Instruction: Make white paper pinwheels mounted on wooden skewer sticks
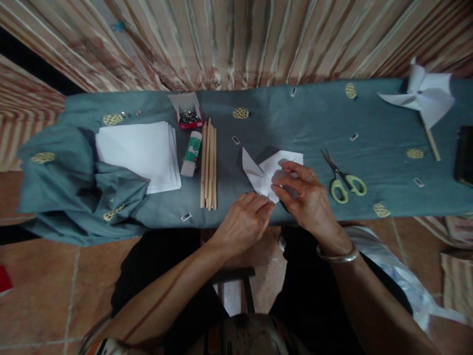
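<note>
A white paper pinwheel (263,182), partly folded, lies near the front edge of the cloth, one blade standing up on its left. My left hand (246,219) is closed on its lower edge, the fingers pressed together. From the right, my right hand (305,192) reaches over the paper with bent fingers and thumb gripping its middle; the fingertips partly cover the folds. Just right of that hand rest scissors (343,180) with light green handles, their blades slightly apart.
Wooden sticks (209,167), a glue stick (191,153) and a red box of metal pins (189,116) lie left of the paper. Further left is a stack of white sheets (136,153). A finished pinwheel (423,96) on a stick and a dark object (463,155) are at the right.
</note>
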Demonstrator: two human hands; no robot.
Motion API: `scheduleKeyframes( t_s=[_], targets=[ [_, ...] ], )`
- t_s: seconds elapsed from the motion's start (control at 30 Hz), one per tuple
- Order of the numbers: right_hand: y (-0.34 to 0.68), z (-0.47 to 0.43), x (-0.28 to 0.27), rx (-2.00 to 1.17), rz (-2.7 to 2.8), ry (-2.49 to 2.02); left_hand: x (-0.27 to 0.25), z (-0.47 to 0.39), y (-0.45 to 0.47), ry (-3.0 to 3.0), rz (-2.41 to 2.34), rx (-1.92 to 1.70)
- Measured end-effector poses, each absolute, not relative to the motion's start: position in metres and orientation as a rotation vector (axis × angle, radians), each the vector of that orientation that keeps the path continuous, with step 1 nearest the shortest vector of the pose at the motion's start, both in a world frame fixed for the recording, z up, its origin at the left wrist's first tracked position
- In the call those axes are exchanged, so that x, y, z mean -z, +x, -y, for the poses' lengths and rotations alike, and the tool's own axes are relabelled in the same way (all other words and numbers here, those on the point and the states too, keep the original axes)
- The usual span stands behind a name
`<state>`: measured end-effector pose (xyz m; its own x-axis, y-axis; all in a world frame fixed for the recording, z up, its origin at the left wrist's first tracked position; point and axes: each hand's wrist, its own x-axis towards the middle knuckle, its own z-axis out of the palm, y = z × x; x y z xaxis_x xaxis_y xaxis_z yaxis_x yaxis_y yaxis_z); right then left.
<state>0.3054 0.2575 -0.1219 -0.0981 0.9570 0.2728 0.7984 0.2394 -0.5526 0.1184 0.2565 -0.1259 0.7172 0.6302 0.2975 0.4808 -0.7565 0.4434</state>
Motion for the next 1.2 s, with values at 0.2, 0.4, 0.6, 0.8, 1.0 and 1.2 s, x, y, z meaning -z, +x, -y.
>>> scheduleKeyframes(
  t_s=[0.2,0.4,0.6,0.8,1.0,1.2],
  targets=[
    [0.300,-0.253,0.121,-0.331,2.007,-1.624,0.126,-0.257,0.119,2.586,-0.875,-0.596],
    [0.293,-0.244,0.126,-0.181,2.131,-1.706,0.125,-0.257,0.119,2.574,-0.877,-0.568],
    [0.289,-0.234,0.136,-0.151,2.133,-1.632,0.125,-0.257,0.119,2.602,-0.886,-0.555],
    [0.284,-0.232,0.141,-0.168,2.155,-1.640,0.125,-0.257,0.119,2.594,-0.928,-0.546],
    [0.288,-0.230,0.140,-0.138,2.167,-1.646,0.125,-0.258,0.118,2.621,-0.929,-0.580],
    [0.308,-0.247,0.126,-0.193,1.971,-1.645,0.125,-0.258,0.117,2.635,-0.928,-0.638]
  ],
)
